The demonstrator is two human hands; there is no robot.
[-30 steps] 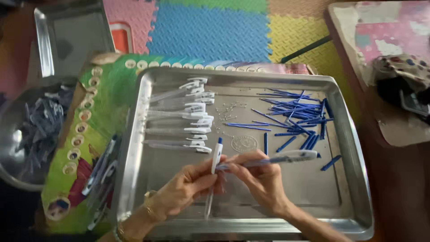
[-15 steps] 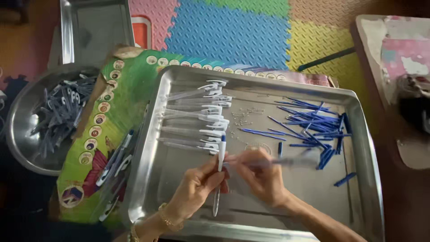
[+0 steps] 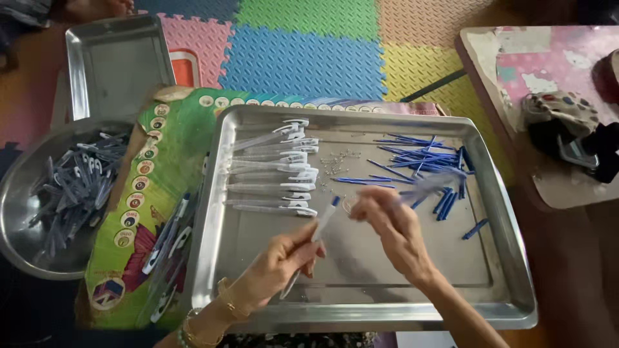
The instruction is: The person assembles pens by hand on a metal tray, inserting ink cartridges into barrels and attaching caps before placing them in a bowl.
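Head camera looks straight down on a steel tray [image 3: 503, 270], and nearest to us the left hand [image 3: 277, 264] comes in from the bottom edge, a bracelet at the wrist. Its grip is closed around a clear pen barrel [image 3: 309, 248], held at a slant with the blue-tipped end pointing up toward the other hand. The right hand [image 3: 393, 229] sits just beside it, over the middle of the tray, fingers pinched shut on a second pen piece [image 3: 429, 187] that shows only as a pale blur (too smeared to say more). Neither hand rests on the tray floor.

Beyond the hands, on the tray's left half, a row of clear pen barrels with white clips [image 3: 284, 171] lies side by side. On the right half lies a loose heap of blue refills [image 3: 419, 158], with a few short blue bits strayed toward the right rim. Tiny pale specks lie between the two groups.

Left of the tray, more pens [image 3: 167, 248] lie on a green printed sheet [image 3: 161, 161], then a round steel bowl [image 3: 19, 187] full of grey-blue pen parts. Farther back sit an empty steel tray [image 3: 116, 61] and coloured foam floor mats [image 3: 303, 45]
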